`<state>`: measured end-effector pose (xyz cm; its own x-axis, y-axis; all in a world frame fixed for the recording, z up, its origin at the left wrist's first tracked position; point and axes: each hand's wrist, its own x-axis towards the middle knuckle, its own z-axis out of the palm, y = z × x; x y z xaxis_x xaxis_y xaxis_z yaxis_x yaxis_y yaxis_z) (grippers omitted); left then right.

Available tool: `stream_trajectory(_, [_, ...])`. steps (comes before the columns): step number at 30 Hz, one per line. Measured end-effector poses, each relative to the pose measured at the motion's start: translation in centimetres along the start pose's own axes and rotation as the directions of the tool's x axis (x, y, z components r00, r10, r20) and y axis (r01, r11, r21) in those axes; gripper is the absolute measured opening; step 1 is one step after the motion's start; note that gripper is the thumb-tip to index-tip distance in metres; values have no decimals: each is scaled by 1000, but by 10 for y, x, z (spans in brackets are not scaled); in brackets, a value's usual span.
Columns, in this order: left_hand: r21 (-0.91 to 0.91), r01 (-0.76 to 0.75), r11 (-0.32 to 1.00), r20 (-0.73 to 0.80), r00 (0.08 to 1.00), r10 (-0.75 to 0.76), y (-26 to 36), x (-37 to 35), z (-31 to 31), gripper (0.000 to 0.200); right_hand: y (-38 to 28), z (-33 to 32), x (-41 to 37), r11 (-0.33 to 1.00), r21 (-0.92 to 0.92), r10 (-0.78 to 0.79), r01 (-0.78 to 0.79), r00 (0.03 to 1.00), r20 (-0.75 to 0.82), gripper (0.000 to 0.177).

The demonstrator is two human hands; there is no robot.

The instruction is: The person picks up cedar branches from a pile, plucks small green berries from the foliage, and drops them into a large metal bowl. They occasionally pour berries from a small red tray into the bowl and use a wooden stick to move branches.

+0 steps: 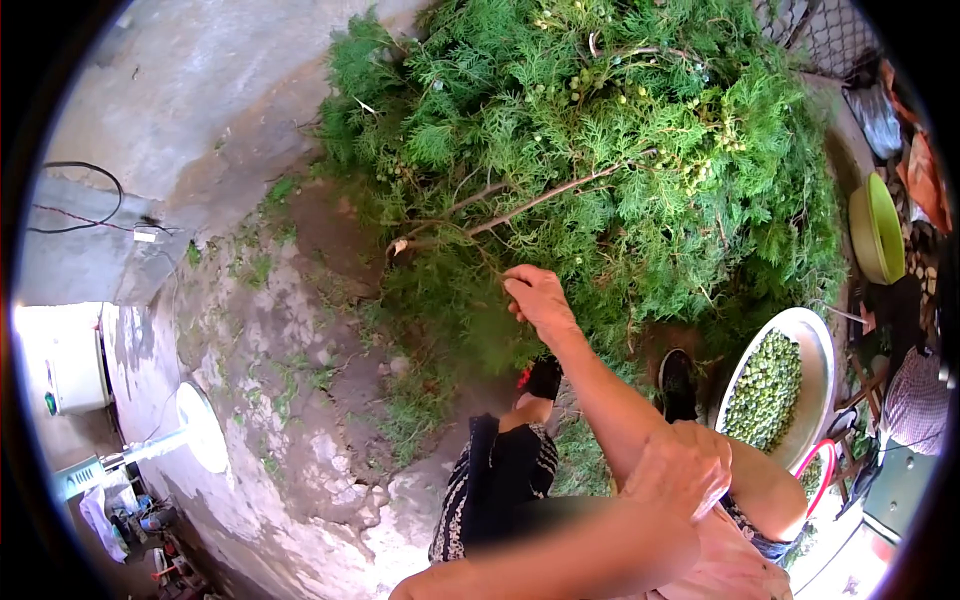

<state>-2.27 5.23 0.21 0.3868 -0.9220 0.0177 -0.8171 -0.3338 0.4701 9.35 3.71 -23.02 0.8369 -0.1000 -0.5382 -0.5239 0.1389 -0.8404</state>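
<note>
My right hand (541,298) reaches forward with thumb and fingers pinched on the thin stem of a green conifer branch (490,262). Its feathery foliage hangs blurred below the hand. Behind lies a big heap of cut conifer branches (620,120) with small round green cones among the leaves. A bare woody stem (545,200) crosses the heap. My left hand (690,465) lies across my right arm near the elbow, its fingers curled and pressed together; what they may hold is hidden. To the right, a metal basin (818,365) contains many small green cones (768,390).
A yellow-green basin (880,230) leans at the right edge. A pink-red rim (828,470) shows below the metal basin. A white stand fan (200,428) is at the left, with a black cable (120,190) by the wall. Leaf scraps litter the rough ground (330,440).
</note>
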Motion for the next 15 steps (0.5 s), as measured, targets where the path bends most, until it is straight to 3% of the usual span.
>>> stream_trajectory(3, [-44, 75, 996, -70, 994, -78, 5, -1, 5, 20, -18, -23, -25, 998, 14, -63, 63, 998, -10, 17])
stream_trajectory(5, [-95, 169, 981, -79, 981, -177, -1, 2, -9, 15, -32, -37, -40, 977, -85, -195, 194, 981, -7, 17])
stream_trajectory(7, [-111, 168, 980, -186, 965, -186, -12, 3, -17, 11, -49, -50, -56, 933, -160, -326, 324, 945, 11, 14])
stream_trajectory(10, [-97, 278, 956, -242, 925, -294, -28, 0, -22, 8, -72, -69, -83, 809, -311, -516, 499, 856, 34, 11])
stream_trajectory(11, [-158, 257, 953, -357, 885, -298, -37, -2, -22, 9, -86, -79, -101, 782, -384, -521, 490, 853, 28, 14])
stream_trajectory(12, [-220, 226, 949, -463, 832, -305, -46, -4, -23, 12, -100, -87, -116, 666, -479, -622, 572, 780, 68, 13])
stream_trajectory(14, [-213, 289, 933, -590, 723, -359, -56, -7, -29, 27, -120, -104, -143, 597, -567, -627, 567, 771, 111, 11])
stream_trajectory(15, [-165, 289, 943, -628, 707, -326, -61, -7, -32, 30, -126, -113, -153, 476, -620, -696, 623, 698, 166, 10])
